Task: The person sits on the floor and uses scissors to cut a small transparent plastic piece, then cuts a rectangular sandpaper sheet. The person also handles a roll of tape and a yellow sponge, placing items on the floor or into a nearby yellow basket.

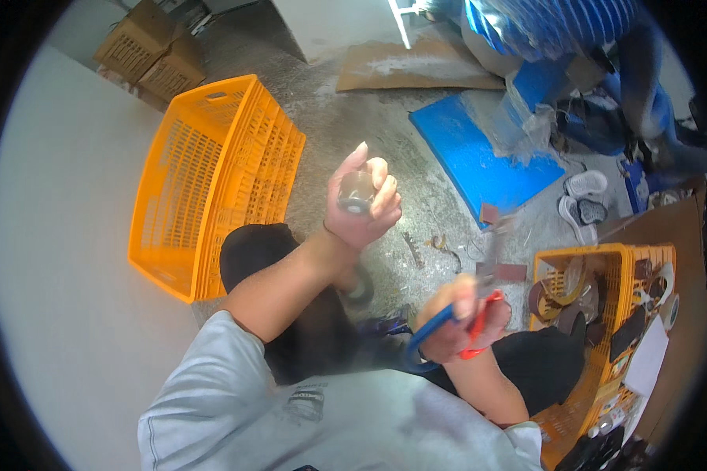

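Note:
My left hand (366,202) is raised over the floor in front of me, its fingers curled around a small, see-through, greyish cylinder (356,191) with a pale round spot at its lower end. Lower and to the right, my right hand (462,320) grips scissors (487,271) with a blue and a red handle. Their metal blades point away from me and are smeared by motion. By the blade tips a small brown piece (489,213) shows; whether it touches them I cannot tell. The two hands are apart.
Stacked orange crates (212,188) stand at left. Another orange crate (624,275), at right, holds brown strips and rolls. Scraps (445,250) lie on the floor beyond my hands. Farther right are a blue board (479,161), white shoes (581,204) and another person (644,86).

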The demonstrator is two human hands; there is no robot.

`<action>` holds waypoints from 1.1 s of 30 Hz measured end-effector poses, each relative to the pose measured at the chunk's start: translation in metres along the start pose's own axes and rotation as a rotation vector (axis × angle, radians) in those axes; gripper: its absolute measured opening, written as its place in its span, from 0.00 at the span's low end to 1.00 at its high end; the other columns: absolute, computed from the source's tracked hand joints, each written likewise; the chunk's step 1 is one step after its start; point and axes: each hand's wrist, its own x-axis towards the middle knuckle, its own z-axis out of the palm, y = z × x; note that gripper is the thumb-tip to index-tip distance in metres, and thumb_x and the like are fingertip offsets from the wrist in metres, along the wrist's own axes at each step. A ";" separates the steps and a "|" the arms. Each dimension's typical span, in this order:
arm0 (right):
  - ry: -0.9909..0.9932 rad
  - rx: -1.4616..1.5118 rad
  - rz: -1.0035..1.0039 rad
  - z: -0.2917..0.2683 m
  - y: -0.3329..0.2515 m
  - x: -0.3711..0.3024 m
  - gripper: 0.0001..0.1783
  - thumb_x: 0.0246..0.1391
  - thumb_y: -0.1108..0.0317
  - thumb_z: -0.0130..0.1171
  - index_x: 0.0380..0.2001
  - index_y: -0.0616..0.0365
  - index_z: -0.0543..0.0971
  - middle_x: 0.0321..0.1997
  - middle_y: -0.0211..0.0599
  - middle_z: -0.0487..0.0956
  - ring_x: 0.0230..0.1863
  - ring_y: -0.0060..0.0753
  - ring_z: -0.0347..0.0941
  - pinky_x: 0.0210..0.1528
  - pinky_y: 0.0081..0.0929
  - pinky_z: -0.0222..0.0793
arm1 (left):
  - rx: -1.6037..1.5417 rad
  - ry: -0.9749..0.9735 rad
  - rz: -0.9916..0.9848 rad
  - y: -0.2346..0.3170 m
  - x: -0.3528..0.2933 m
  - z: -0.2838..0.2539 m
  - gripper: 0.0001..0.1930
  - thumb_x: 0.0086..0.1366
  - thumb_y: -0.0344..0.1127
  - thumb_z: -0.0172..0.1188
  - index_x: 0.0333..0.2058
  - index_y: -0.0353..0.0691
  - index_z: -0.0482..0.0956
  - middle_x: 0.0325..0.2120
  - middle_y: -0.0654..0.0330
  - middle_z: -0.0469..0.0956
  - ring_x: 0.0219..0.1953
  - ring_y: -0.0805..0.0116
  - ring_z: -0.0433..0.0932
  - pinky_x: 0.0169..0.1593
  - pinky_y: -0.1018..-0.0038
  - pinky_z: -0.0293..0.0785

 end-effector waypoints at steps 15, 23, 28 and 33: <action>1.251 -1.901 0.451 -0.153 0.012 -0.070 0.24 0.61 0.56 0.58 0.53 0.60 0.70 0.40 0.50 0.79 0.43 0.50 0.78 0.45 0.43 0.73 | 0.170 0.490 0.023 0.006 0.003 0.012 0.27 0.74 0.59 0.42 0.37 0.39 0.77 0.33 0.48 0.80 0.29 0.63 0.76 0.28 0.72 0.67; 1.201 -2.220 1.209 -0.294 0.036 -0.162 0.24 0.59 0.66 0.50 0.59 0.60 0.66 0.45 0.62 0.79 0.48 0.55 0.79 0.50 0.48 0.75 | 0.180 0.386 -0.013 -0.003 0.013 0.011 0.18 0.75 0.43 0.47 0.47 0.33 0.76 0.45 0.48 0.77 0.38 0.60 0.73 0.40 0.69 0.72; 1.059 -2.067 1.253 -0.304 0.037 -0.155 0.20 0.60 0.65 0.50 0.55 0.57 0.75 0.41 0.55 0.83 0.41 0.48 0.83 0.46 0.46 0.78 | 0.767 0.455 0.051 0.000 0.025 0.014 0.19 0.69 0.36 0.57 0.54 0.33 0.73 0.46 0.54 0.78 0.42 0.67 0.76 0.43 0.72 0.74; 0.925 -0.591 0.018 -0.235 -0.049 0.009 0.20 0.66 0.57 0.54 0.50 0.64 0.77 0.47 0.47 0.82 0.45 0.40 0.81 0.50 0.40 0.77 | 1.612 0.280 0.135 0.016 0.044 0.028 0.29 0.58 0.27 0.69 0.58 0.36 0.72 0.49 0.59 0.79 0.47 0.73 0.77 0.46 0.76 0.73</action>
